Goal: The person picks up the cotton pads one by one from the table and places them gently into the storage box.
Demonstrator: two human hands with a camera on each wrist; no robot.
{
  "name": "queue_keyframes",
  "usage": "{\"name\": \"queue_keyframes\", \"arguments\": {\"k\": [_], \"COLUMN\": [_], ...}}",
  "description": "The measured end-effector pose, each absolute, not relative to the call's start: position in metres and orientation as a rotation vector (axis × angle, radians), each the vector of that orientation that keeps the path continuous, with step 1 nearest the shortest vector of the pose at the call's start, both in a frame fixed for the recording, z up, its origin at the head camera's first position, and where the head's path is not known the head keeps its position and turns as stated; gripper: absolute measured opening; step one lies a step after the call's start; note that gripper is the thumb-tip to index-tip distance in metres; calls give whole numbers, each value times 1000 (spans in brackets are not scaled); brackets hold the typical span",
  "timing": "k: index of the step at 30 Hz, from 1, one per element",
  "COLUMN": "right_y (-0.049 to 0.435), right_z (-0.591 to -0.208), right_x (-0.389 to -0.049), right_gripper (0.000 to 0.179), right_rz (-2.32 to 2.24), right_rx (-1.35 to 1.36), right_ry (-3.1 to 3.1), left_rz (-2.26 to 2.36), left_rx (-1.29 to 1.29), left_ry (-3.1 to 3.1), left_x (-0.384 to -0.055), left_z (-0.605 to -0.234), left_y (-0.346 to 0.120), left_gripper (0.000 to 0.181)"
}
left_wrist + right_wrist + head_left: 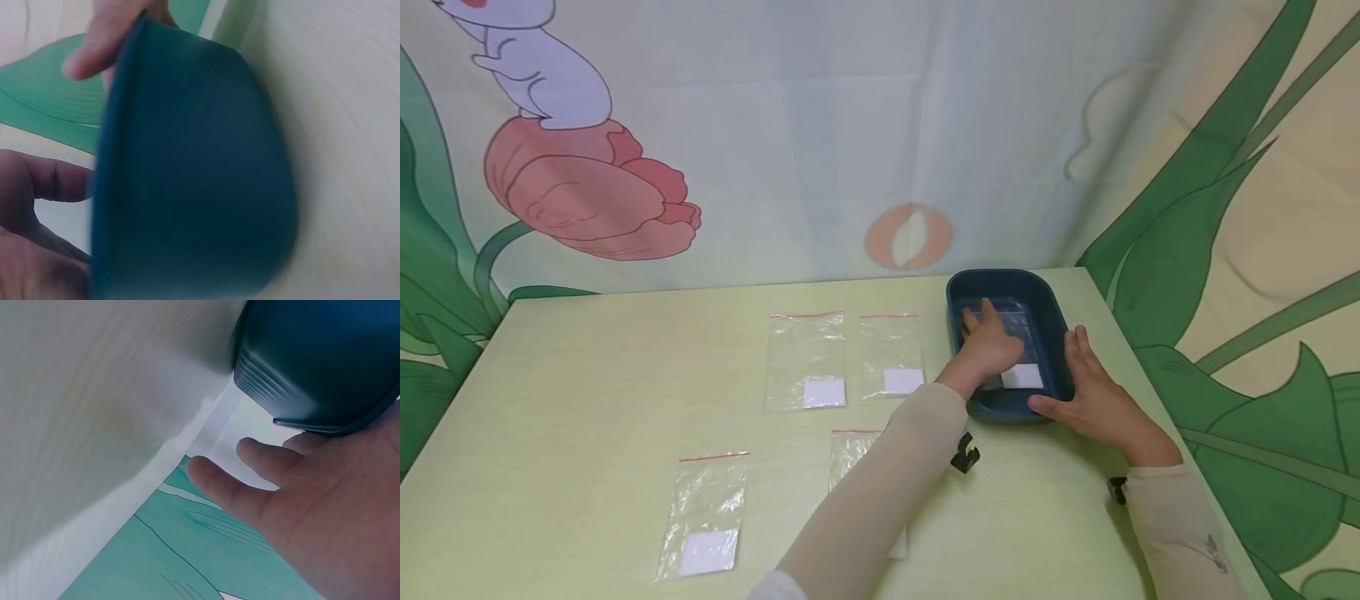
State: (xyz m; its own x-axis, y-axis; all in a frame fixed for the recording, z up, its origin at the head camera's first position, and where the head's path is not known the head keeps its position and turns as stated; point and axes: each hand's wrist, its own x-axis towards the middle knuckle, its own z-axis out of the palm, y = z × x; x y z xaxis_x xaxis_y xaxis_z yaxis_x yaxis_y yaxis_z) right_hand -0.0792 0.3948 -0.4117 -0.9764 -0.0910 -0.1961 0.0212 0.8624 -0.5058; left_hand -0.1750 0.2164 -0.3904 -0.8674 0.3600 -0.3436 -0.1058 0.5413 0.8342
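A dark blue plastic basin [1006, 410] stands at the far right of the table, and inside it lies a clear zip bag with a white card [1022, 377]. My left hand [990, 348] reaches over the near left rim into the basin, above the bag, with fingers extended. Its contact with the bag cannot be made out. Against the basin's right side rests my right hand [1097, 404], thumb near the front corner and fingers straight along the outer wall. In the left wrist view the basin's side [194, 162] hides the left fingertips.
Two clear zip bags with white cards, a left one [805, 354] and a right one [889, 346], lie left of the basin. Another bag [703, 508] lies nearer the front, and one more [850, 450] is partly under my left sleeve. A printed curtain [820, 167] hangs behind the table.
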Motion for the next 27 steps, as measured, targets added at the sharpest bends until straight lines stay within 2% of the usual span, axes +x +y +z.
{"name": "queue_keyframes", "arguments": {"k": [4,10,13,16,23,27], "right_y": [391,389,390,392,392,392], "right_z": [-412,-411,-409,-409,-410,-411], "right_x": [-79,-79,-79,-79,-79,-78], "right_gripper": [119,120,120,120,120,120], "right_rz": [-766,-746,-740,-737,-738,-752], "right_rx": [-53,-45,-39,-40,-42,-54], "right_ry": [2833,2839,2836,2835,2828,2820], "left_rz": [1322,1445,1420,1283,536,358], "left_rx": [403,627,614,573,436,276], "left_ry": [2330,2309,2356,2476,2817,2818], "left_x": [-175,-185,-194,-204,-220,-221], "left_z": [-379,-360,-359,-362,-386,-399], "left_y": [194,122,83,46,-22,-48], "left_gripper": [87,60,53,54,53,49]}}
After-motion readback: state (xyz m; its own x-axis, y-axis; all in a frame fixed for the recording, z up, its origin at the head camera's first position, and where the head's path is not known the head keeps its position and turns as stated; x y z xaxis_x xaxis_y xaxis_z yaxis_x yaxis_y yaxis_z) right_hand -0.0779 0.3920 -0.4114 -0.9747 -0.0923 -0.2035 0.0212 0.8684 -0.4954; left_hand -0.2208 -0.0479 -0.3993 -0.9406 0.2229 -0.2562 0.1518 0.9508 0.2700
